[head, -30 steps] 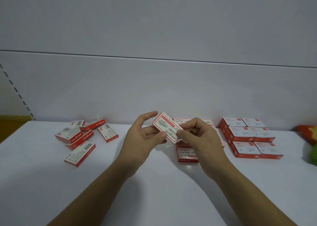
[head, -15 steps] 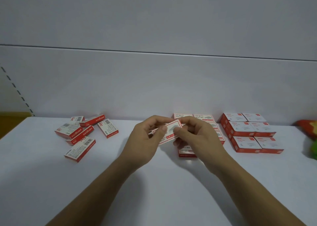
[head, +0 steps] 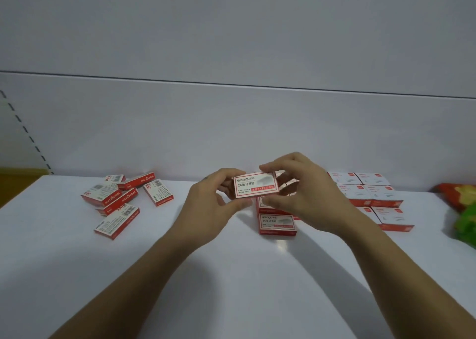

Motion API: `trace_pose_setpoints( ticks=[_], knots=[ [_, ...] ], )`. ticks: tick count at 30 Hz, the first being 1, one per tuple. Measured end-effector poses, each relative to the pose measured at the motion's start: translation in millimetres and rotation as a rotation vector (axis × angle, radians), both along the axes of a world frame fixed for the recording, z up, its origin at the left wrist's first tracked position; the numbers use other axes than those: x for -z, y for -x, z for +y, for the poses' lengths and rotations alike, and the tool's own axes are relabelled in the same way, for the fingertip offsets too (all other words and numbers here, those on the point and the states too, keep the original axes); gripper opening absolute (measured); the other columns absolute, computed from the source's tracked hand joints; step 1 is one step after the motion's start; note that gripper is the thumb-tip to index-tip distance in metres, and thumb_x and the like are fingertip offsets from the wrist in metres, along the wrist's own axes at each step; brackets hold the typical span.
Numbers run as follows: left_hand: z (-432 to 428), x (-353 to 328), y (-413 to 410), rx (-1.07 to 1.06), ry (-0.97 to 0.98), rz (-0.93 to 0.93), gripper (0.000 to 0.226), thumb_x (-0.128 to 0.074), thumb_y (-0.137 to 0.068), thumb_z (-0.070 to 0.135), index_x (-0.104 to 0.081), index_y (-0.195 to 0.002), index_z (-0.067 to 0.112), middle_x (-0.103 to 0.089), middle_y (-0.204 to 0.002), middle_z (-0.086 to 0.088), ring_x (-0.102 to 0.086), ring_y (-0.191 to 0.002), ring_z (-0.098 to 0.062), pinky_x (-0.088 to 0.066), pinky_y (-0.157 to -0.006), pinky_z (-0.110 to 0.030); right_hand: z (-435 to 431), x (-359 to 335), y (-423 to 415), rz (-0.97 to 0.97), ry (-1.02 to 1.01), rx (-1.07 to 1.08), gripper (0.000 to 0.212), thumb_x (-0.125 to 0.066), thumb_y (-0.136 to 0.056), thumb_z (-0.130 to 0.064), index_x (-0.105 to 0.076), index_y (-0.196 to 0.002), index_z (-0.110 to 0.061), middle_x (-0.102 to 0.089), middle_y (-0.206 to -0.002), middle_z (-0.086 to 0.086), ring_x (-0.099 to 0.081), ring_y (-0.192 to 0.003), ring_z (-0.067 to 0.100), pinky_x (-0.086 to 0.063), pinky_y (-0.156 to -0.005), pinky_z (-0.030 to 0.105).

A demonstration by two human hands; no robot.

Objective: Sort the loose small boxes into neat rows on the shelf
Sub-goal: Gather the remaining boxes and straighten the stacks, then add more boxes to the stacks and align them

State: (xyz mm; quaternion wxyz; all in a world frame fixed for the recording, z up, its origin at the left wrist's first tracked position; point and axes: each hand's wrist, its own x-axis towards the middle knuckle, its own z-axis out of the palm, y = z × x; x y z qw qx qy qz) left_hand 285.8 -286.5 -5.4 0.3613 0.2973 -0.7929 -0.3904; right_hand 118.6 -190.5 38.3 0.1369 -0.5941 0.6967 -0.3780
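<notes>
While the hands (head: pixel 208 207) (head: pixel 306 199) pinch it, the box (head: pixel 256 188) has turned level.

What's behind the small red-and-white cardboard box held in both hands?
A row of matching red-and-white boxes on the white shelf; the held box, left hand and right hand hide most.

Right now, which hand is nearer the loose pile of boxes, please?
Left. The left hand is right of the loose pile; the right hand is beyond the held box.
</notes>
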Motion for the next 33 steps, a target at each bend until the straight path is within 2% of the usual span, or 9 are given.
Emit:
trace_pose_setpoints(
  ticks=[7, 11, 14, 16, 19, 21, 25, 29, 33],
  knots=[
    [11.5, -7.0, 30.1, 0.069, 0.075, -0.085, 0.041, -0.075, -0.08, 0.029, -0.057, -0.117, 0.036, -0.062, -0.102, 0.02, -0.055, -0.091, 0.0, -0.045, -0.068, -0.011, 22.8, -6.1, 35.5, 0.501, 0.023, -0.017, 0.043, -0.074, -0.081, -0.033, -0.06, -0.121, -0.037, -0.044, -0.105, -0.022, -0.037, -0.095, -0.004, -0.032, -0.076, 0.008],
    [15.4, -6.0, 45.4, 0.086, 0.241, -0.418, 0.069, -0.072, -0.077, 0.05, -0.037, -0.135, 0.038, -0.046, -0.125, 0.017, -0.044, -0.11, 0.001, -0.042, -0.09, -0.023, 38.9, 8.0, 65.9, 0.529, -0.042, -0.026, 0.034, -0.075, -0.08, -0.028, -0.066, -0.112, -0.034, -0.048, -0.102, -0.018, -0.05, -0.096, 0.006, -0.035, -0.078, 0.017],
    [22.3, -1.1, 56.6, 0.029, 0.392, -0.689, 0.089, -0.067, -0.073, 0.063, -0.02, -0.144, 0.037, -0.02, -0.147, 0.008, -0.019, -0.135, -0.013, -0.028, -0.109, -0.037, 53.4, 20.7, 85.6, 0.474, -0.102, -0.007, 0.034, -0.077, -0.078, -0.03, -0.068, -0.111, -0.034, -0.051, -0.102, -0.02, -0.048, -0.088, -0.001, -0.032, -0.074, 0.004],
    [26.4, 2.1, 62.9, -0.006, 0.396, -0.768, 0.096, -0.067, -0.072, 0.064, -0.013, -0.146, 0.037, -0.009, -0.153, 0.007, -0.009, -0.141, -0.019, -0.021, -0.113, -0.044, 59.9, 30.1, 91.4, 0.456, -0.102, -0.004, 0.035, -0.077, -0.078, -0.033, -0.069, -0.111, -0.032, -0.054, -0.105, -0.019, -0.048, -0.088, -0.002, -0.031, -0.073, 0.002],
    [29.0, 12.2, 68.1, -0.097, 0.319, -0.805, 0.102, -0.068, -0.069, 0.065, -0.009, -0.147, 0.036, -0.011, -0.155, 0.001, -0.009, -0.143, -0.023, -0.022, -0.112, -0.047, 64.2, 43.5, 90.4, 0.451, -0.114, 0.031, 0.034, -0.077, -0.078, -0.034, -0.071, -0.11, -0.028, -0.061, -0.109, -0.013, -0.051, -0.09, 0.004, -0.036, -0.076, 0.012],
    [28.6, 20.5, 65.2, -0.154, 0.268, -0.76, 0.101, -0.068, -0.067, 0.068, -0.012, -0.145, 0.038, -0.028, -0.148, -0.003, -0.025, -0.137, -0.023, -0.031, -0.107, -0.046, 65.0, 52.1, 85.5, 0.463, -0.13, 0.059, 0.032, -0.076, -0.079, -0.032, -0.072, -0.11, -0.025, -0.062, -0.11, -0.011, -0.056, -0.095, 0.01, -0.04, -0.08, 0.018],
    [26.5, 34.5, 58.2, -0.179, 0.2, -0.672, 0.088, -0.069, -0.067, 0.067, -0.025, -0.138, 0.04, -0.055, -0.124, 0.008, -0.049, -0.112, -0.016, -0.045, -0.095, -0.039, 63.1, 66.4, 75.1, 0.411, -0.114, 0.126, 0.024, -0.069, -0.085, -0.023, -0.073, -0.108, -0.019, -0.059, -0.114, -0.007, -0.061, -0.097, 0.016, -0.047, -0.082, 0.022],
    [30.4, 39.8, 59.9, -0.145, 0.16, -0.514, 0.081, -0.076, -0.069, 0.053, -0.033, -0.135, 0.04, -0.059, -0.104, 0.021, -0.053, -0.097, -0.007, -0.047, -0.085, -0.029, 60.6, 75.5, 70.8, 0.466, -0.097, 0.167, 0.016, -0.071, -0.08, -0.021, -0.077, -0.095, -0.022, -0.063, -0.102, -0.006, -0.065, -0.078, 0.019, -0.047, -0.065, 0.024],
    [29.4, 40.3, 59.1, -0.165, 0.15, -0.47, 0.081, -0.079, -0.067, 0.048, -0.035, -0.134, 0.034, -0.057, -0.089, 0.023, -0.058, -0.092, -0.009, -0.05, -0.085, -0.032, 57.0, 79.9, 67.7, 0.543, -0.057, 0.154, 0.004, -0.076, -0.075, -0.019, -0.078, -0.078, -0.021, -0.069, -0.081, -0.006, -0.064, -0.063, 0.016, -0.048, -0.052, 0.024]
  ],
)
